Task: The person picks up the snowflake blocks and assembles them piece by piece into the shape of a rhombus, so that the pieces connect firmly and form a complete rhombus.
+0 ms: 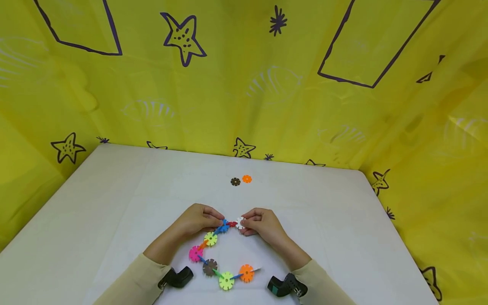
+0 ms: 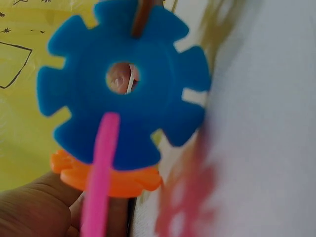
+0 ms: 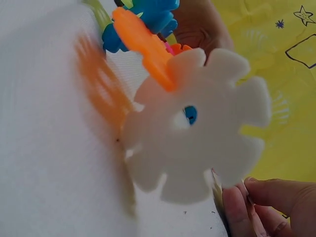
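Observation:
A curved chain of colourful slotted plastic discs lies on the table between both forearms. At its far end my left hand pinches a blue disc, beside a red disc. Opposite, my right hand holds a white disc between thumb and fingers, right at the red one. Along the curve are a yellow disc, a pink disc and a grey-brown disc. An orange disc and an edge-on white disc form the near end, large in the right wrist view.
A dark brown disc and a loose orange disc lie farther back on the white table. Yellow sheeting with drawn starfish and fish hangs round the back and sides.

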A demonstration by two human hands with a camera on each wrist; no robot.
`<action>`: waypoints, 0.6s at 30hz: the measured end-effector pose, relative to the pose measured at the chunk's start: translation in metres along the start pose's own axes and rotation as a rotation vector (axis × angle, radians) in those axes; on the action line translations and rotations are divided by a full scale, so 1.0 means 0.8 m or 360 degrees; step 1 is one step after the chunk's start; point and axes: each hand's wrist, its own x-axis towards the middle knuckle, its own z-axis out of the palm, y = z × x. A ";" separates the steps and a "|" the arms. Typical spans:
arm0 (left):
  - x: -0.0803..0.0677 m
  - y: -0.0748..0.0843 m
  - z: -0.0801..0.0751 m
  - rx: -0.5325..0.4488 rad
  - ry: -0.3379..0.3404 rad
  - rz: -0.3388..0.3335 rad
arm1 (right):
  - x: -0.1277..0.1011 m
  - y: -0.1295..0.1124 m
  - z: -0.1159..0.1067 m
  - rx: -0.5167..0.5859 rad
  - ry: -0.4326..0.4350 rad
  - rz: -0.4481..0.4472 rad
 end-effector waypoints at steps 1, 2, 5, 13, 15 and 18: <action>0.000 0.000 0.001 -0.0003 0.0009 -0.0008 | 0.000 0.000 0.000 0.0001 -0.0003 0.0004; 0.000 0.001 0.001 -0.0001 0.0020 -0.0014 | 0.000 0.000 0.000 0.0003 -0.0006 0.0006; 0.000 0.003 0.003 -0.0008 0.0052 -0.0039 | 0.001 0.001 0.000 0.0007 -0.0013 0.0010; 0.000 0.006 0.007 -0.0073 0.0083 -0.0067 | 0.003 0.002 0.004 0.0035 -0.0015 0.0021; 0.000 0.006 0.008 -0.0069 0.0094 -0.0069 | 0.003 0.002 0.005 0.0038 -0.0012 0.0022; 0.000 0.005 0.008 -0.0068 0.0091 -0.0074 | 0.002 0.001 0.005 0.0026 -0.0011 0.0031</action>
